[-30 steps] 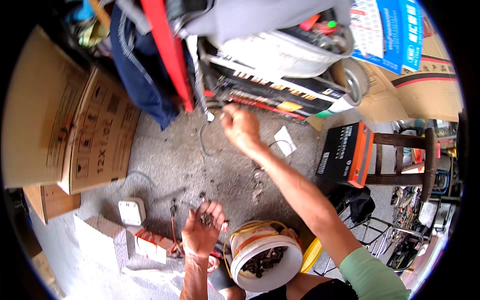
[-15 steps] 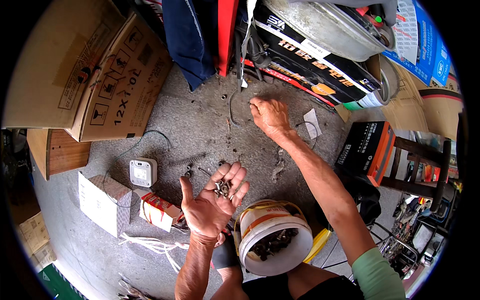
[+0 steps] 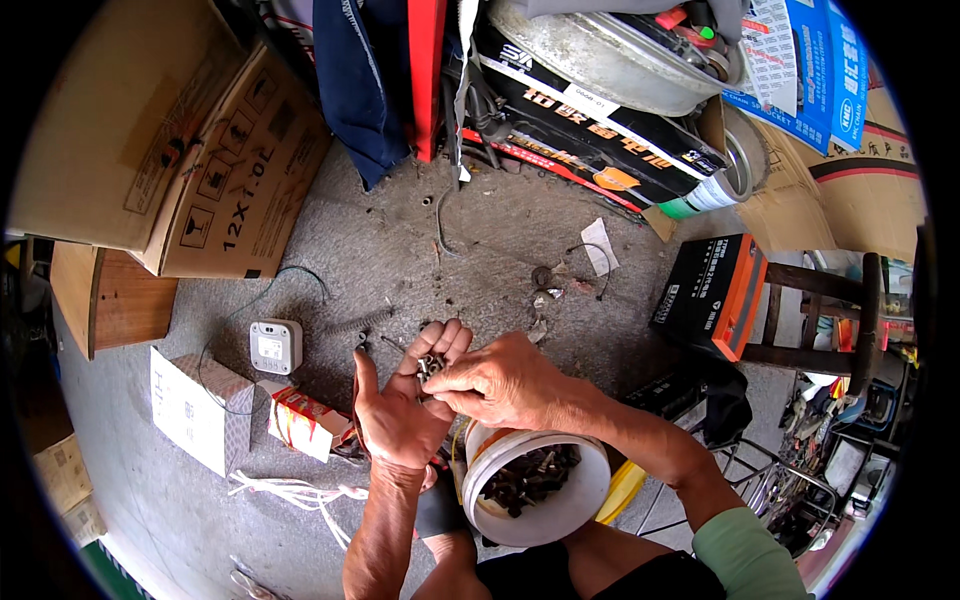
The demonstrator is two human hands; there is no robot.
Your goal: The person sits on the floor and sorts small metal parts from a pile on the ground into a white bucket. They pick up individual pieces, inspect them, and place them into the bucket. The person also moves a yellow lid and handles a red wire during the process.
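Note:
My left hand (image 3: 402,424) is palm up, its fingers slightly curled under a small heap of metal bolts (image 3: 428,365). Over that palm is my right hand (image 3: 515,380), its fingertips pinched together at the heap; whatever they hold is too small or hidden to make out. Just below the hands a white bucket (image 3: 603,478) is tilted between my legs, its mouth toward me. Many dark, rusty bolts and similar hardware (image 3: 530,478) lie inside it.
A coil spring (image 3: 358,322), a white square device (image 3: 276,346) and a red-and-white box (image 3: 300,420) lie on the concrete floor. Cartons (image 3: 240,185) stand at far left. A black-and-orange battery box (image 3: 712,297) and a wooden stool (image 3: 815,355) are at right.
My right hand has come back from the floor ahead to my left palm, toward me and slightly left. The left hand still holds the bolts. The whole view has shifted slightly.

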